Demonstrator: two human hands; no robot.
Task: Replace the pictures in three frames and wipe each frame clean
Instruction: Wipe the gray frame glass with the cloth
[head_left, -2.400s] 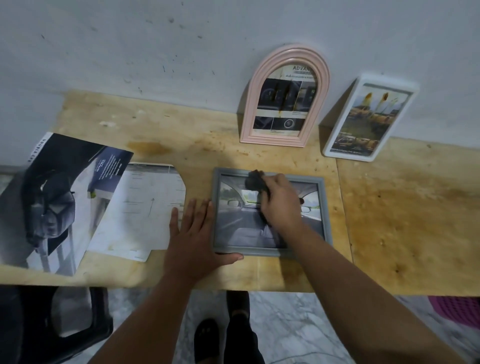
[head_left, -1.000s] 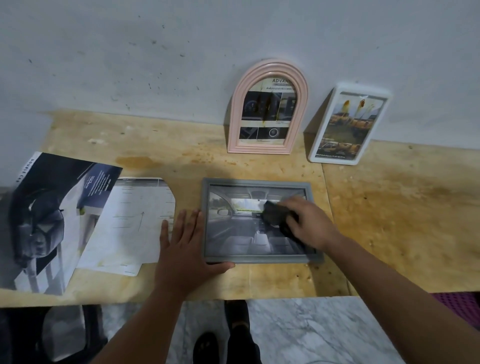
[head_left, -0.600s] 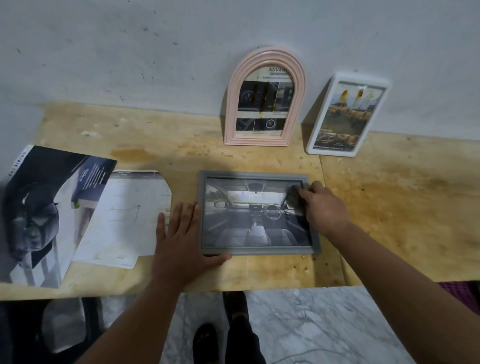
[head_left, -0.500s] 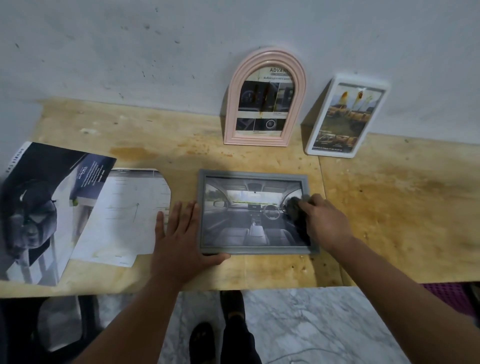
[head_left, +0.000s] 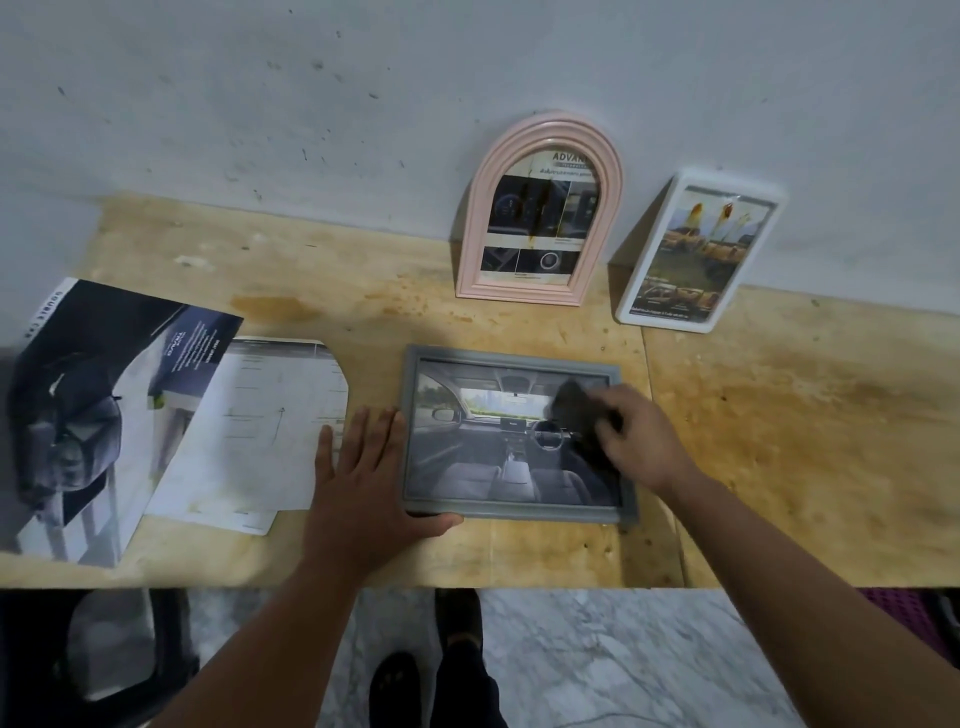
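At the far left of the table (head_left: 779, 441) lies a dark brochure (head_left: 104, 410), with a cut white sheet (head_left: 260, 431) just beside it on the right, one corner already trimmed round.

The left hand (head_left: 363, 478) lies flat on the wood, fingers straight and together, holding nothing; its thumb runs along the near edge of the grey frame (head_left: 511, 512) and the fingers sit against the frame's left side. That looks like bracing, so the frame won't skate.

The grey frame lies flat near the table's near edge, a car-interior picture showing behind the glass. Over its right part the right hand (head_left: 639, 441) grips a dark cloth (head_left: 571, 405), fingers curled round it, pressing it on the glass near the far right corner. The hand is blurred, so I'd judge it is mid-stroke.

To do this wipe well, I'd keep the left hand planted, press lightly, and run overlapping passes across the whole glass, then along the rim and corners where dust gathers.

Farther back, a pink frame (head_left: 540, 213) with an arched top and, to its right, a white frame (head_left: 698, 249) lean against the wall, both holding pictures. They seem finished, making this likely the last one.
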